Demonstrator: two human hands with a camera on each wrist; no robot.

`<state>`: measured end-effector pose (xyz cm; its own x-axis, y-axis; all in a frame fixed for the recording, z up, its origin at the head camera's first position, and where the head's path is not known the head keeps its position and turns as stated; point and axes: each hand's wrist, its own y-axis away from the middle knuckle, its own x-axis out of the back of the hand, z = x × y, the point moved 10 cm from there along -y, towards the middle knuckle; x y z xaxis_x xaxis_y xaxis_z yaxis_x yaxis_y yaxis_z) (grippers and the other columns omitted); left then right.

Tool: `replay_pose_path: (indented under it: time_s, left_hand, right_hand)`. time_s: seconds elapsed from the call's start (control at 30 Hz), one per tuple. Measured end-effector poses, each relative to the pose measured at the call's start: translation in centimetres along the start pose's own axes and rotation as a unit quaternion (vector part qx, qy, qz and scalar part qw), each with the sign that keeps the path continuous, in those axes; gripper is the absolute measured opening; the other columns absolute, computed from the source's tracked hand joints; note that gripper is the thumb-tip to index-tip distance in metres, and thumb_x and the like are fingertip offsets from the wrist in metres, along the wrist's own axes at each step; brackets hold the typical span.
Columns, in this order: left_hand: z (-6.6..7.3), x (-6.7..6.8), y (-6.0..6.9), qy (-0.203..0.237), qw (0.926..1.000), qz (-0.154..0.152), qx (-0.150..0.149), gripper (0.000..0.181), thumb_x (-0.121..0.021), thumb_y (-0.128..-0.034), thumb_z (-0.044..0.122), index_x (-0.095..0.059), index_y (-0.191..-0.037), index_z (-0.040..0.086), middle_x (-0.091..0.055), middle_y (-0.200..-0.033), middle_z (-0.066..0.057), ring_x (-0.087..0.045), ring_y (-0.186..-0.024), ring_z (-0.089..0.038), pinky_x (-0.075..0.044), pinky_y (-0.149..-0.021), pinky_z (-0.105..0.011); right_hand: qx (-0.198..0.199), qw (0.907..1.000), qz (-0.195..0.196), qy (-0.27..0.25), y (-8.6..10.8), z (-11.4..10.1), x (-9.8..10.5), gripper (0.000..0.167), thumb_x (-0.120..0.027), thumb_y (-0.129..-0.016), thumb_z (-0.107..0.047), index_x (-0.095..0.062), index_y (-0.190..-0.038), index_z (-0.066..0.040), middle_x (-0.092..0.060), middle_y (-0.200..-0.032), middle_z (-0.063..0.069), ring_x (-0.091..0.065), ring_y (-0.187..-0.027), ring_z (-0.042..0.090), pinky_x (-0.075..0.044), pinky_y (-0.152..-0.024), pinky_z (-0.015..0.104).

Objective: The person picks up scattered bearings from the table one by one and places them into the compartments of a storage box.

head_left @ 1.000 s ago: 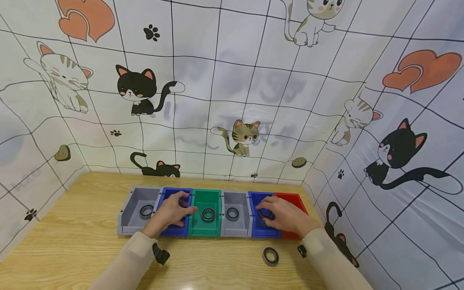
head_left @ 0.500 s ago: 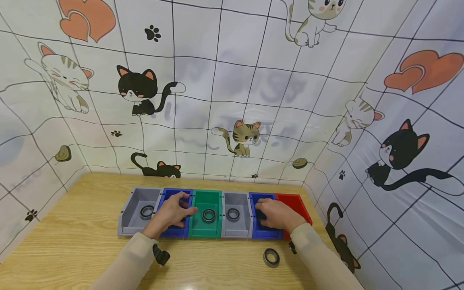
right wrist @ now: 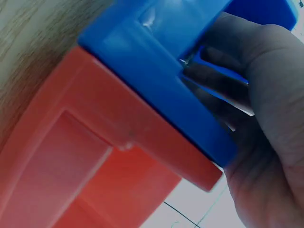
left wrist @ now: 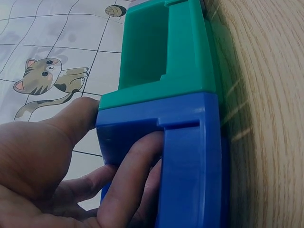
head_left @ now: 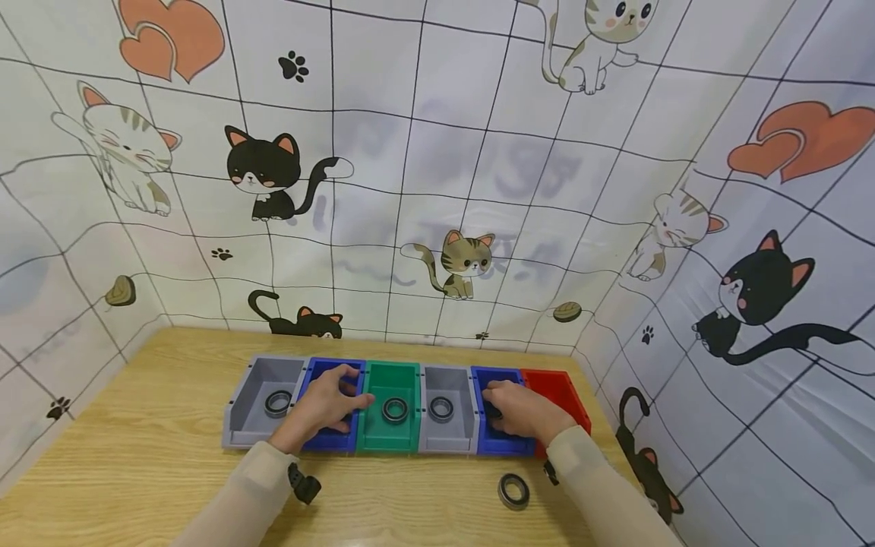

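My right hand [head_left: 522,410] reaches into the right blue bin [head_left: 514,444], fingers bent around a ball bearing [head_left: 493,412] that is mostly covered. Only a metallic glint shows by the fingertips in the right wrist view. My left hand [head_left: 326,403] hovers over the other blue bin [head_left: 328,442] with fingers loosely bent down into it. Its thumb [left wrist: 88,111] lies by the rim shared with the green bin [left wrist: 190,52]; nothing is visible between the fingers. Ball bearings also lie in the left grey bin [head_left: 276,404], the green bin and the other grey bin [head_left: 440,410].
One more ball bearing [head_left: 513,491] lies on the wooden table [head_left: 383,501] in front of the right blue bin. A red bin [head_left: 557,387] ends the row at the right. Behind the row hangs a cat-patterned curtain [head_left: 383,190].
My right hand has sunk lower into the right blue bin, its forearm shifting left, and now covers most of the bearing seen earlier. The left hand has stayed in place.
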<state>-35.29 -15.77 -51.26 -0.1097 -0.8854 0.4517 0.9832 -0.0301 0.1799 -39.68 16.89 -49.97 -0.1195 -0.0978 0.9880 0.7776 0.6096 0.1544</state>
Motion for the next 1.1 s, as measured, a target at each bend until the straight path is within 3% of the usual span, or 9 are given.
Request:
replay_pose_path:
  time_s: [0.17, 0.33, 0.57, 0.7, 0.93, 1.03, 1.1]
  left_hand:
    - [0.0, 0.2, 0.1, -0.003, 1.0, 0.0, -0.001, 0.074, -0.09, -0.1052, 0.026, -0.055, -0.165, 0.0, -0.071, -0.146, -0.029, -0.083, -0.089, -0.023, -0.073, -0.07, -0.041]
    - [0.1, 0.2, 0.2, 0.0, 1.0, 0.0, -0.001, 0.073, -0.089, -0.1059, 0.026, -0.055, -0.165, 0.0, -0.071, -0.147, -0.03, -0.083, -0.087, -0.022, -0.073, -0.07, -0.041]
    - [0.1, 0.1, 0.2, 0.001, 1.0, -0.003, -0.004, 0.073, -0.089, -0.1058, 0.024, -0.055, -0.165, -0.001, -0.071, -0.147, -0.031, -0.084, -0.09, -0.024, -0.073, -0.07, -0.042]
    - [0.2, 0.2, 0.2, 0.0, 1.0, -0.003, -0.004, 0.073, -0.089, -0.1059, 0.024, -0.055, -0.165, -0.001, -0.071, -0.147, -0.031, -0.084, -0.091, -0.024, -0.073, -0.07, -0.041]
    - [-0.1, 0.0, 0.1, 0.003, 1.0, -0.005, -0.002, 0.073, -0.089, -0.1058, 0.024, -0.054, -0.166, -0.001, -0.071, -0.148, -0.031, -0.084, -0.089, -0.025, -0.073, -0.07, -0.041]
    - [-0.2, 0.0, 0.0, 0.005, 1.0, -0.007, 0.0, 0.074, -0.089, -0.1058, 0.024, -0.054, -0.166, -0.001, -0.07, -0.149, -0.031, -0.085, -0.09, -0.026, -0.073, -0.071, -0.041]
    - [-0.2, 0.0, -0.1, 0.005, 1.0, -0.006, 0.0, 0.074, -0.089, -0.1058, 0.025, -0.054, -0.166, -0.001, -0.07, -0.149, -0.032, -0.085, -0.091, -0.027, -0.074, -0.071, -0.041]
  right_hand:
    - [-0.004, 0.9997, 0.016, -0.018, 0.9, -0.2, 1.0, 0.054, -0.094, -0.101, -0.018, -0.076, -0.149, -0.001, -0.078, -0.143, 0.017, -0.078, -0.133, 0.035, -0.067, -0.114, 0.053]
    - [-0.001, 0.9985, 0.047, -0.03, 3.0, -0.8, 2.3, 0.054, -0.09, -0.104, -0.017, -0.074, -0.154, -0.003, -0.077, -0.145, 0.017, -0.078, -0.133, 0.035, -0.068, -0.111, 0.051]
    - [0.026, 0.9836, 0.178, -0.004, 7.7, -2.7, 4.7, 0.033, -0.091, -0.102, -0.015, -0.083, -0.133, -0.008, -0.078, -0.128, 0.007, -0.079, -0.115, 0.023, -0.073, -0.094, 0.037]
    - [0.024, 0.9789, 0.203, -0.009, 9.8, -3.7, 4.4, 0.029, -0.094, -0.1, -0.022, -0.085, -0.127, -0.017, -0.076, -0.125, 0.0, -0.078, -0.109, 0.016, -0.073, -0.083, 0.029]
    - [0.034, 0.9871, 0.15, -0.045, 12.0, -4.6, 1.7, 0.034, -0.094, -0.1, -0.036, -0.086, -0.132, -0.026, -0.074, -0.125, -0.007, -0.073, -0.106, 0.008, -0.072, -0.088, 0.027]
    - [0.017, 0.9929, 0.085, -0.082, 12.2, -4.2, -0.4, 0.039, -0.092, -0.1, -0.045, -0.084, -0.136, -0.032, -0.074, -0.128, -0.008, -0.071, -0.107, 0.009, -0.073, -0.091, 0.032]
    - [-0.008, 0.9918, 0.032, -0.123, 12.2, -3.7, -1.9, 0.039, -0.091, -0.1, -0.049, -0.083, -0.137, -0.038, -0.073, -0.131, -0.007, -0.071, -0.109, 0.011, -0.074, -0.092, 0.036]
